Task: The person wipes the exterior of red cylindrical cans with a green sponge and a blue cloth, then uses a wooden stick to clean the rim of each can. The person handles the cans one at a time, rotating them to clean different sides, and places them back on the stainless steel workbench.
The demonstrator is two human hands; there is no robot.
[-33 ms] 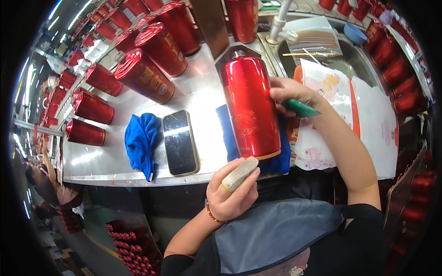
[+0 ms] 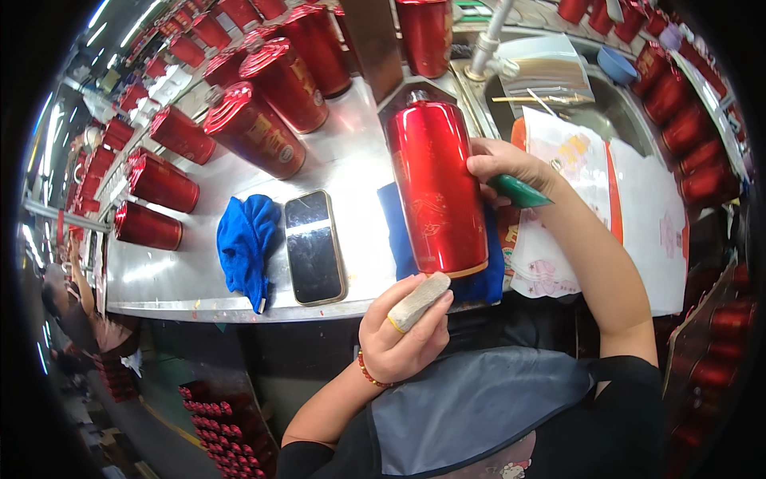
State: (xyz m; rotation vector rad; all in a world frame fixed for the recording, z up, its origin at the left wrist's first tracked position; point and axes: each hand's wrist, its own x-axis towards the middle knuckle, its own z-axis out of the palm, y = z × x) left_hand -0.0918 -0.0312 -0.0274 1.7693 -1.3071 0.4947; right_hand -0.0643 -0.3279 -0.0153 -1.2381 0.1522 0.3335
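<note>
A glossy red metallic bottle (image 2: 437, 188) with a narrow silvery neck lies tilted over a blue cloth (image 2: 393, 215), its neck pointing away from me. My right hand (image 2: 511, 169) grips its right side and also keeps a green pointed scraper (image 2: 520, 191) tucked in its fingers. At the bottle's near end, my left hand (image 2: 404, 331) is closed against the base rim. One left finger wears a pale cloth cover (image 2: 420, 303) with a yellow edge. Faint drawn patterns show on the bottle's lower side; the left thumb's and fingers' exact contact underneath is hidden.
Left of the bottle lie a phone (image 2: 313, 247) and a crumpled blue cloth (image 2: 246, 243) on the metal table (image 2: 159, 283). Several red containers (image 2: 255, 132) stand farther left. Printed white sheets (image 2: 650, 231) lie right, by a sink (image 2: 610, 120) with a tap (image 2: 487, 52) and blue bowl (image 2: 617, 64).
</note>
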